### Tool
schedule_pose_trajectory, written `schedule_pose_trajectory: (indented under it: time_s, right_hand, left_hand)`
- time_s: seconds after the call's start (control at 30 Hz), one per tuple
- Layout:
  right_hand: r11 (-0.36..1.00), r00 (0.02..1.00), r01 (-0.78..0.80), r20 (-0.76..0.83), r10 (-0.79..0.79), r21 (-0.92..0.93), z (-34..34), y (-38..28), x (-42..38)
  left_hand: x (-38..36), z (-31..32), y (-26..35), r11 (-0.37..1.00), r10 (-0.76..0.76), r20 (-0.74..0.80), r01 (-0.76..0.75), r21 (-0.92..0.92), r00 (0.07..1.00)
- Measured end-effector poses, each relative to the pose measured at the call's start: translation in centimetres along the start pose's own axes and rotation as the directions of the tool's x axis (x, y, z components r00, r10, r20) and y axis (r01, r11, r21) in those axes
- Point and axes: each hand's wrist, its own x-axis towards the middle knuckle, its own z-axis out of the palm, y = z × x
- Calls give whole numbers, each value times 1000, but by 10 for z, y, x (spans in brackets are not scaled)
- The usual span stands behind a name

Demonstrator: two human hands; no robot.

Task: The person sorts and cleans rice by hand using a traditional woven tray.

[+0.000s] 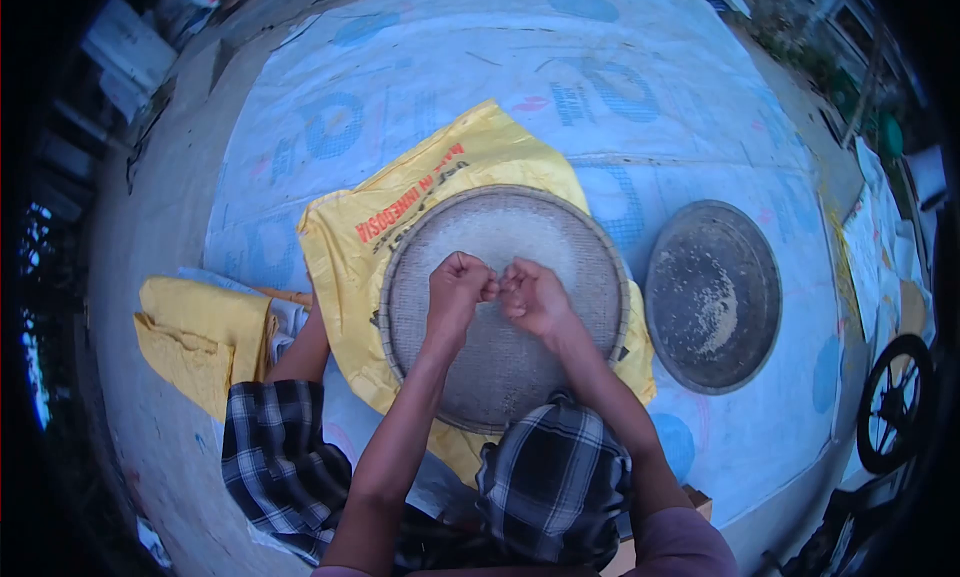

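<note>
My left hand [463, 295] is closed, its fingers curled in a pinch above a round woven winnowing tray [440, 387]. Beside it, almost touching, my right hand [536, 299] also has its fingers bent in and pressed together. Whatever lies between the fingertips is too small to make out. A pale layer of fine grain [500, 227] covers the far part of the tray, and a few grains show near its close rim. Under the tray is a yellow printed sack [350, 247].
To the right stands a dark round basin [668, 317] with scattered pale grains. Folded yellow sacks [200, 327] lie at the left. Plaid-covered legs [555, 477] are close to the tray's near side. Blue-white sheeting [420, 87] covers the ground; a black wheel [893, 404] is far right.
</note>
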Motion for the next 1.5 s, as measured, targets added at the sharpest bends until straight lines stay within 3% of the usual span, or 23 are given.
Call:
schedule_pose_trajectory:
  time_s: [0.07, 0.2, 0.27, 0.3, 0.37, 0.4, 0.43, 0.47, 0.53, 0.63, 0.67, 0.7, 0.73, 0.77, 0.83, 0.9, 1.03, 1.07, 1.27, 1.37, 1.43, 1.47, 1.5]
  right_hand:
    - [989, 999, -43, -2, 43, 143, -18, -1, -24]
    - [878, 929, 369, -159, -335, 306, -63, -34, -92]
    - [782, 809, 576, -300, -505, 238, -51, -68, -156]
    - [724, 720, 680, -291, -630, 114, -90, -80, -162]
    - [619, 584, 754, -206, -785, -221, -178, -112, -177]
    - [561, 476, 573, -314, -821, -598, -192, -132, -190]
    - [294, 345, 230, -204, -916, -928, -213, -139, -200]
    - [-36, 267, -197, -18, -964, -980, -231, -137, -207]
    - [-83, 327, -644, -176, -929, -760, -232, -130, -216]
    - [-168, 240, -591, 27, -970, -789, -186, -105, -212]
    - [-282, 202, -424, 213, -956, -861, -177, -98, -198]
    - [-274, 252, -285, 204, -946, -919, -151, -89, -186]
    - [-248, 298, -140, 198, -934, -959, -121, -78, -174]
    - [-288, 369, -170, 210, -905, -942, -96, -66, -156]
    - [-333, 433, -183, 228, -872, -925, -76, -55, -139]
    - [-396, 556, -305, 176, -813, -866, -75, -47, -111]
    - [-387, 515, -286, 201, -834, -877, -95, -52, -99]
    - [-395, 517, -284, 207, -830, -874, -96, -54, -104]
    - [-231, 333, 95, 249, -910, -968, -66, -51, -142]
    - [-353, 253, 175, 389, -886, -919, -48, -34, -140]
    - [-305, 177, 249, 353, -919, -919, -61, -45, -156]
    - [-114, 228, 303, 187, -956, -946, -73, -55, -163]
    - [-113, 242, 292, 187, -952, -950, -75, -54, -163]
  left_hand:
    - [-21, 46, 2, 987, 24, 140, -46, 156, 990]
    - [-45, 138, -26, 831, 249, 383, -400, 387, 889]
    - [-62, 194, -31, 738, 420, 523, -615, 279, 742]
    - [-72, 216, -25, 813, 256, 650, -523, 255, 715]
    - [-75, 247, -47, 678, 351, 797, -720, 145, 491]
    - [-81, 247, -49, 670, 361, 783, -725, 160, 506]
    - [-91, 245, -52, 544, 243, 839, -784, 299, 488]
    - [-96, 242, -53, 386, 110, 869, -826, 410, 483]
    - [-87, 205, -50, 378, -58, 880, -806, 456, 471]
    - [-62, 103, -29, 213, -145, 713, -682, 699, 686]
    - [-50, 62, -15, 172, -78, 587, -569, 804, 806]
    - [-34, 7, -18, 287, 169, 481, -509, 811, 861]
    - [-29, -31, -6, 181, 355, 308, -389, 904, 882]
    - [-18, -76, -4, 209, 509, 177, -321, 924, 842]
    - [-30, -113, 6, 214, 461, -144, 48, 976, 876]
    - [-32, -145, -16, 159, 232, -142, 107, 981, 962]
    - [-35, -139, -27, 161, 281, -184, 143, 977, 942]
    - [-37, -140, -24, 255, 259, -187, 119, 960, 948]
    - [-60, -158, -13, 588, 62, -174, 105, 802, 983]
    - [-66, -180, -27, 463, 134, -248, 161, 872, 960]
    - [-73, -164, -12, 568, 40, -199, 142, 810, 979]
    - [-75, -149, -3, 695, 5, -143, 99, 712, 990]
    - [-75, -139, 3, 808, -23, -82, 67, 586, 996]
